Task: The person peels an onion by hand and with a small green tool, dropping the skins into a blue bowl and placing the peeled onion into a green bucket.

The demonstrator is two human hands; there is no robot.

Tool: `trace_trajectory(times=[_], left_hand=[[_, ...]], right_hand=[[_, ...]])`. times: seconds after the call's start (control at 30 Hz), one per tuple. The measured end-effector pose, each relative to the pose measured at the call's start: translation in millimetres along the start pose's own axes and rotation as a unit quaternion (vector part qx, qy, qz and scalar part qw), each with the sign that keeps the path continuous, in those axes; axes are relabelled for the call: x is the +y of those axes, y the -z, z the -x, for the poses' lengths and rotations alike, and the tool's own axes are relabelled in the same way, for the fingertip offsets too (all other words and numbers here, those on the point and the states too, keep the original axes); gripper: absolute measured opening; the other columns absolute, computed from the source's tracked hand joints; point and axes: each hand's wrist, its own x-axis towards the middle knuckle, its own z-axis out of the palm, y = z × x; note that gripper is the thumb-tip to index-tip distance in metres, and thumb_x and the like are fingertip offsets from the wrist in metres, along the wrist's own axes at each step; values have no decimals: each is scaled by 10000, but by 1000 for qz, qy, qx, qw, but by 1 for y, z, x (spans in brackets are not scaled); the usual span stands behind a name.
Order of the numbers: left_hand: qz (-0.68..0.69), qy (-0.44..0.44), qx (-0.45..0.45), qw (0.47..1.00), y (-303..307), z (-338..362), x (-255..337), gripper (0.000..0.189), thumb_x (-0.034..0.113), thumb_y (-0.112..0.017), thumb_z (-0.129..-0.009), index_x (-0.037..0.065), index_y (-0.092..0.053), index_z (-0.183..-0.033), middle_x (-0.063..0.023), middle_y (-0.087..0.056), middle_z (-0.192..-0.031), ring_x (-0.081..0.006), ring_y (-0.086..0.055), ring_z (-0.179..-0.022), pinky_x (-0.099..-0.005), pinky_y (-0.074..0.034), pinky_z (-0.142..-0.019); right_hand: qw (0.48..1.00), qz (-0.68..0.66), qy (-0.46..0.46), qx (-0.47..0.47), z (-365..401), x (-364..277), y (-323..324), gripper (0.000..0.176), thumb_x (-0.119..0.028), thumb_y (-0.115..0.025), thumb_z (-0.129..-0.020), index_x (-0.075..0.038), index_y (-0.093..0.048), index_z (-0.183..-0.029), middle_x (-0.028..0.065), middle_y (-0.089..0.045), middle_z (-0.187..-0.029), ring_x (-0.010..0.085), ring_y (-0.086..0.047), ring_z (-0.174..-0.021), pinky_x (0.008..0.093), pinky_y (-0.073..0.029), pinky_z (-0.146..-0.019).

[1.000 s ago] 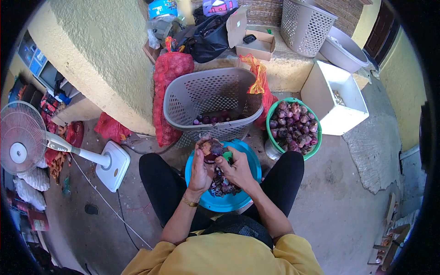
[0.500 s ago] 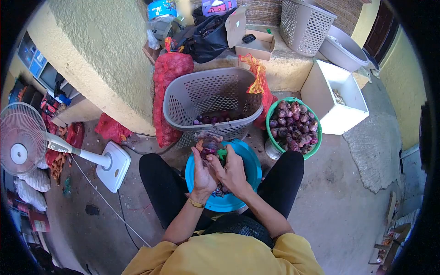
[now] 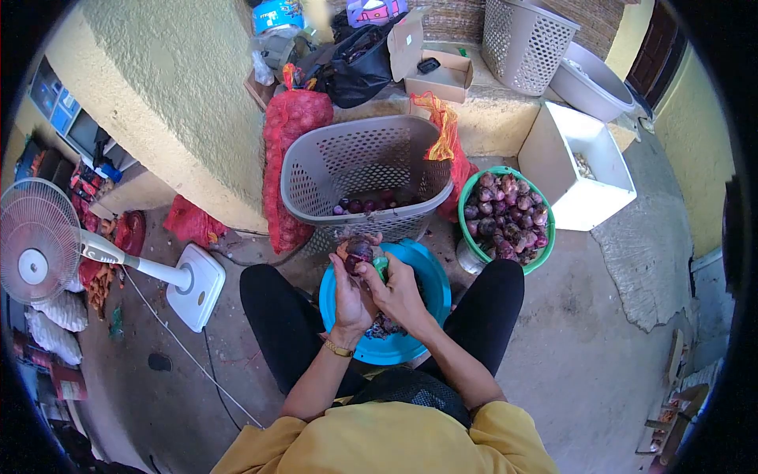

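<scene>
Pinching one onion (image 3: 359, 251): left grip (image 3: 351, 300); clasping one green object (image 3: 381, 265): right grip (image 3: 401, 292).

Pillar (image 3: 162, 103): rising cream and rough at left | fan (image 3: 99, 246): standing near it, base (image 3: 196, 286) resting on floor (image 3: 576, 355) | floor: spreading grey, showing a rough patch (image 3: 647, 268) at right | ledge (image 3: 491, 128): running along the back | door (image 3: 659, 51): showing dark beside the yellow wall (image 3: 699, 142) | light: falling softly
</scene>
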Motion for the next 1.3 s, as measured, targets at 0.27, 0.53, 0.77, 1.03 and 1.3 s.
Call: trace_trajectory(times=[0.27,0.53,0.77,1.03,1.3], left_hand=[[-61,19,6,998,7,-2,2,606,561,-270,-1031,83,-474,-1343,-81,-558,-1315,-210,-531,-1208,-372,-404,-1065],[-197,-33,-67,978,30,-6,4,563,499,-392,-1025,131,-348,-1449,-62,-517,-1361,-178,-529,-1212,-351,-415,-1064],[-116,47,-6,992,14,-8,8,502,487,-389,-1036,97,-478,-1340,-57,-586,-1200,-138,-572,-1042,-317,-498,-896],[-72,153,32,985,18,-11,23,562,565,-365,-1016,67,-567,-1181,-67,-627,-1015,-136,-591,-819,-286,-504,-750],[-30,171,52,983,7,-11,30,510,536,-397,-1021,88,-601,-1150,-55,-645,-986,-159,-597,-868,-315,-501,-772]], right_hand=[[996,69,43,23,-1,0,7,368,-267,-701,-915,68,-550,-927,134,-538,-582,140,-470,-507,324,-380,-473],[989,130,27,-60,-7,-19,34,443,-312,-733,-877,35,-475,-782,224,-516,-595,380,-535,-524,431,-386,-499],[984,155,-21,-79,-4,-14,56,452,-352,-667,-922,33,-473,-786,245,-508,-615,425,-519,-572,457,-383,-523],[980,170,36,-97,-8,-18,86,251,-245,-552,-990,-11,-535,-900,247,-567,-756,454,-594,-776,492,-438,-652],[971,194,33,-133,-14,-9,86,203,-207,-539,-997,-10,-585,-999,248,-592,-808,420,-598,-769,443,-468,-688]])
